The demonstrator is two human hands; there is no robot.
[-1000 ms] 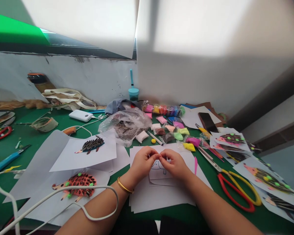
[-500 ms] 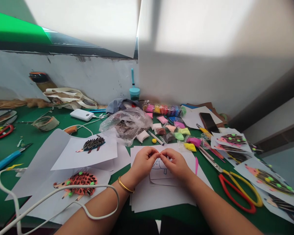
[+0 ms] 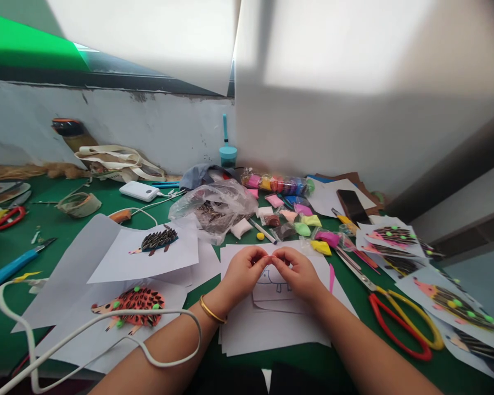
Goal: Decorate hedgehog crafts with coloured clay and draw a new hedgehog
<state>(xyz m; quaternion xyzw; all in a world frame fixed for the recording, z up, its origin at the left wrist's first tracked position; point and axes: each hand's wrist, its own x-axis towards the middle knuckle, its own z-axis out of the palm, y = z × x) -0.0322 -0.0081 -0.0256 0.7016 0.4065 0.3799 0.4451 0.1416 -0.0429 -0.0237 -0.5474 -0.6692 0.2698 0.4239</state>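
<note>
Pinching our fingertips together above a hedgehog drawing (image 3: pixel 278 287).
Our left hand (image 3: pixel 245 273) and right hand (image 3: pixel 298 273) meet; whether they hold anything, we cannot tell. Beneath them, visible parts show only outline; left of our left hand, a pink hedgehog (image 3: pixel 139 307) bears dark seeds and green balls.

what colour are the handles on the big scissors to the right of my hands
One handle is red, the other yellow, clearest in the head view.

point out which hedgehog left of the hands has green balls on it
The lower, pinkish-red, seed-studded hedgehog; the black-and-blue, seed-covered hedgehog above it shows none.
</note>
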